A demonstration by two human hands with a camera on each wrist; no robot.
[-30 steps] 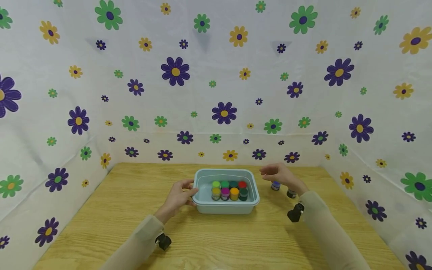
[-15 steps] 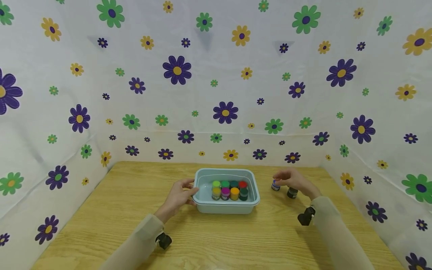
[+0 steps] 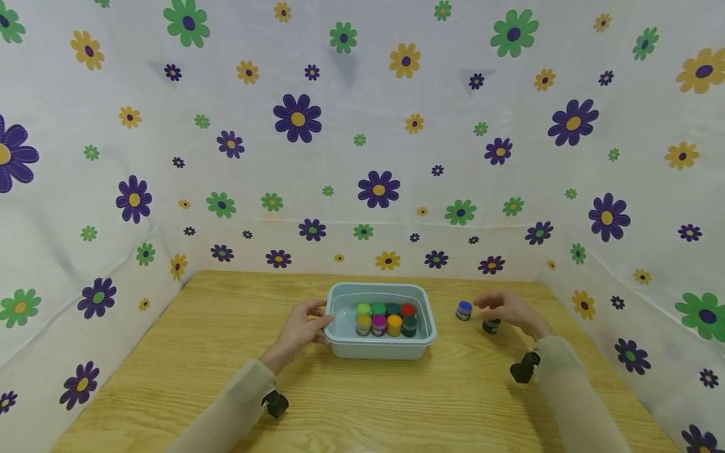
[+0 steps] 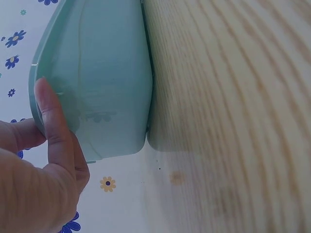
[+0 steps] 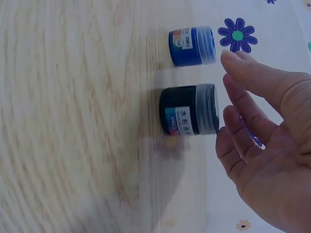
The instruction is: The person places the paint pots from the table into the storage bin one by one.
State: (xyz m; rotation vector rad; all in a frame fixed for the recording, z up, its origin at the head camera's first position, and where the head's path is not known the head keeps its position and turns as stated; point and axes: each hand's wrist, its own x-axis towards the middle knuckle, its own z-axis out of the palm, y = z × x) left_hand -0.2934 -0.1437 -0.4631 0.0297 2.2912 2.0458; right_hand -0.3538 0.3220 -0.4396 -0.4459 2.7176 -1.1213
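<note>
My left hand (image 3: 297, 330) pinches the left rim of a pale blue plastic tub (image 3: 376, 351). The left wrist view shows the fingers of that hand (image 4: 51, 179) on both sides of the tub's rim (image 4: 34, 92). Several small paint jars (image 3: 393, 325) with coloured tops stand in two rows inside the tub. My right hand (image 3: 512, 313) hovers over a black paint jar (image 3: 491, 327), its fingers spread and holding nothing. A blue paint jar (image 3: 464, 311) stands just left of it. In the right wrist view the fingers lie close to the black jar's clear lid (image 5: 208, 109); contact is unclear.
A wooden table (image 3: 374, 402) carries everything. White cloth with printed flowers (image 3: 379, 157) encloses the table at the back and both sides. Both loose jars stand upright to the right of the tub.
My right hand has moved right, from beside the tub, past the blue jar to above the black jar. My left hand and the tub stay in place.
</note>
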